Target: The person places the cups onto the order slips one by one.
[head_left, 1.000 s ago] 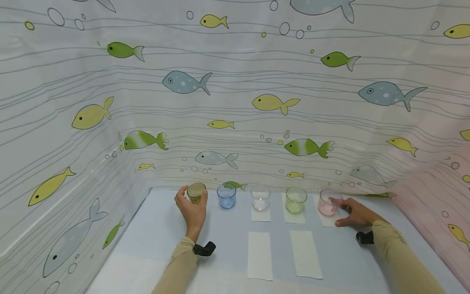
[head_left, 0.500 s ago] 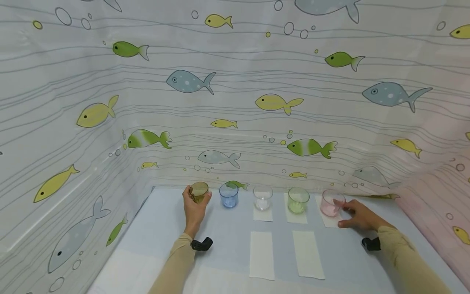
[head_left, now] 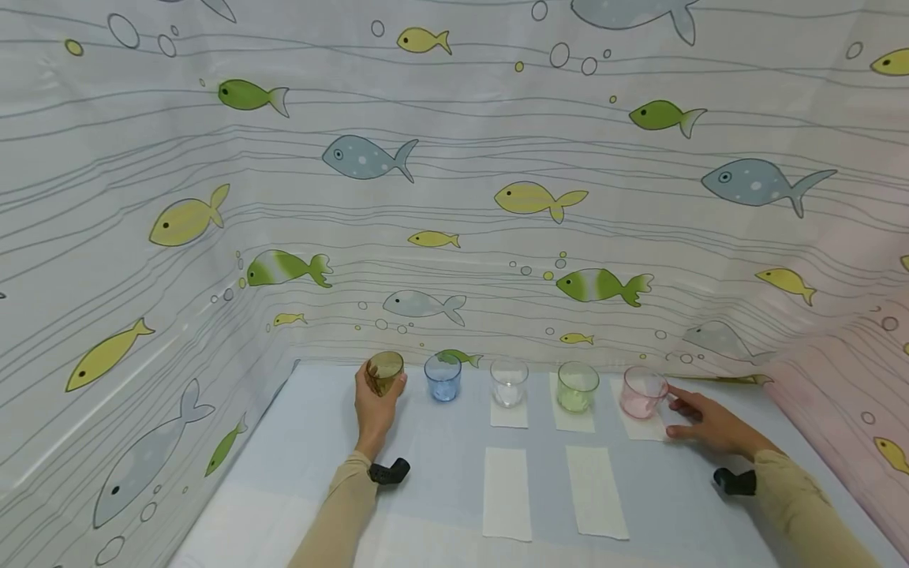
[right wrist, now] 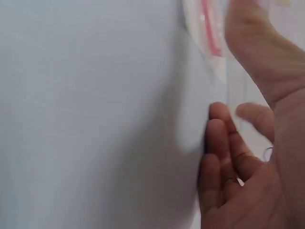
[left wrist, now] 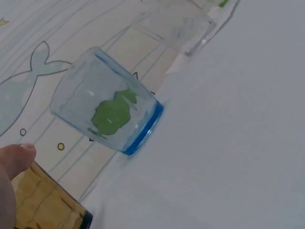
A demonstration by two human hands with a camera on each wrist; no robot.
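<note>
At the left end of a row of glasses, my left hand (head_left: 376, 410) holds an amber glass (head_left: 386, 372) upright between thumb and fingers. In the left wrist view the thumb lies along that amber glass (left wrist: 50, 200). A blue glass (head_left: 443, 380) stands just to its right, followed by a clear glass (head_left: 508, 386) and a green glass (head_left: 577, 389). At the row's right end stands a pink glass (head_left: 642, 394). My right hand (head_left: 717, 424) is beside it, fingers loosely bent and holding nothing; whether a fingertip touches the glass I cannot tell.
Pale paper strips lie under the clear, green and pink glasses. Nearer to me lie two more, a left strip (head_left: 507, 495) and a right strip (head_left: 597, 493). A fish-printed curtain (head_left: 454, 197) rises behind and at both sides of the white table (head_left: 398, 521).
My right hand has drawn back to the right from the pink glass. My left hand has closed further round the amber glass. The view has shifted slightly.
</note>
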